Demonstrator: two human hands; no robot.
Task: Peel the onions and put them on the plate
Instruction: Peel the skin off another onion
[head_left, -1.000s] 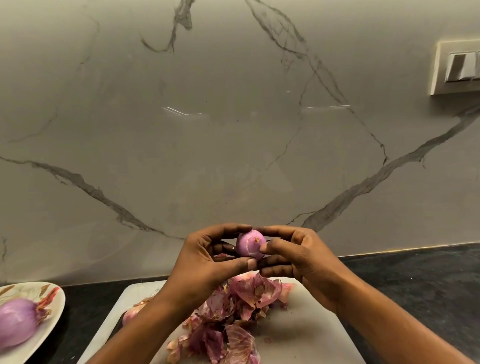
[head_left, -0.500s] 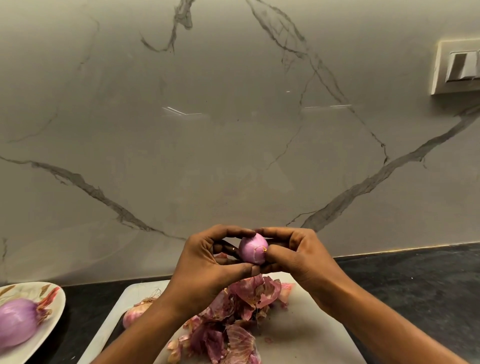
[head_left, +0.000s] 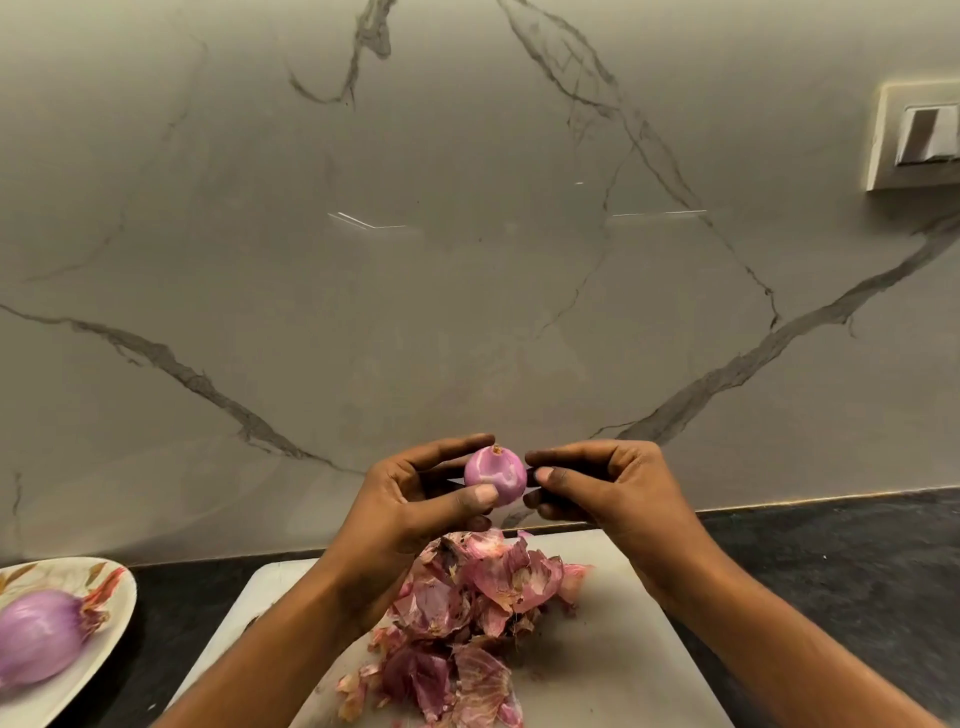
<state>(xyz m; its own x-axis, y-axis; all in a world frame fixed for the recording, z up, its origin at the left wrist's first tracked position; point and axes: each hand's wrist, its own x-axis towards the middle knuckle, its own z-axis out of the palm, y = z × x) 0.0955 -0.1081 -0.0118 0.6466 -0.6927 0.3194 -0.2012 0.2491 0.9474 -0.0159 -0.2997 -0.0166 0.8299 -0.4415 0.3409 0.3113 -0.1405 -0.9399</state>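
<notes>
Item under work: 1 small onion (head_left: 493, 475), held in the air above the far edge of the cutting board (head_left: 623, 670). Its flesh shows glossy pink with pale streaks, and a dry stub sits at the top. It is judged nearly peeled, though thin patches may remain.

Left hand (head_left: 410, 512): grip narrow, holding the onion, with the thumb pressed on its near face and the forefinger arched over the top. Right hand (head_left: 610, 486): fingers curled, thumb tip just beside the onion's right flank. It cannot be told whether this grip pinches a shred of skin, something else, or nothing.

Below lies a heap of loose skins (head_left: 467, 613) on the board. To the left, on the dark surface (head_left: 831, 571), a patterned plate (head_left: 117, 603) carries 1 peeled onion (head_left: 39, 631).

Risks: the bared onion looks slick and appears held mainly by 2 digits. A hard pull from the right could pop it loose into the skins or off the board. The plate lies well apart, so a slack hold during the carry invites a drop.
</notes>
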